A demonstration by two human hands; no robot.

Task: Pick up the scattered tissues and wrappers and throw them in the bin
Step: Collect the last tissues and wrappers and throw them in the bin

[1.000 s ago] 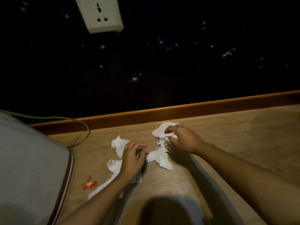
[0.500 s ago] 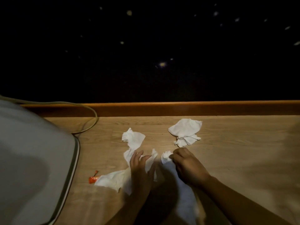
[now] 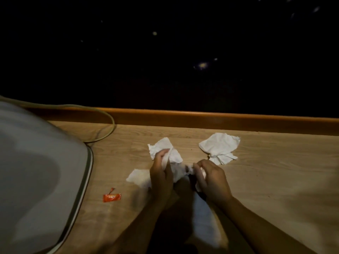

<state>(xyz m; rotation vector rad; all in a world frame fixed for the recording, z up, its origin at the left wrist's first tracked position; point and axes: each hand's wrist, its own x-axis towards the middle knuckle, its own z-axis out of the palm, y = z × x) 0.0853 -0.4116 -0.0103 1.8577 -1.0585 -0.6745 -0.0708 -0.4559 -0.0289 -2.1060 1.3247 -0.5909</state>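
Crumpled white tissues lie on a wooden floor. My left hand (image 3: 161, 177) is closed around a bunch of white tissue (image 3: 165, 149) that sticks out above and to the left of my fingers. My right hand (image 3: 211, 178) grips a smaller wad of tissue (image 3: 199, 172) right beside it, knuckles up. Another crumpled tissue (image 3: 220, 147) lies loose on the floor beyond my right hand. A small red wrapper (image 3: 111, 197) lies on the floor to the left of my left forearm. No bin is in view.
A large grey rounded object (image 3: 36, 171) fills the left side, with a pale cable (image 3: 102, 116) looping behind it. An orange-brown skirting board (image 3: 220, 116) runs along the floor's far edge below a dark speckled wall. The floor (image 3: 284, 180) stretches off to the right.
Both hands have gathered tissue off the floor and closed on it, drawing together. The view has tilted down, and the wall socket seen at first is out of frame.
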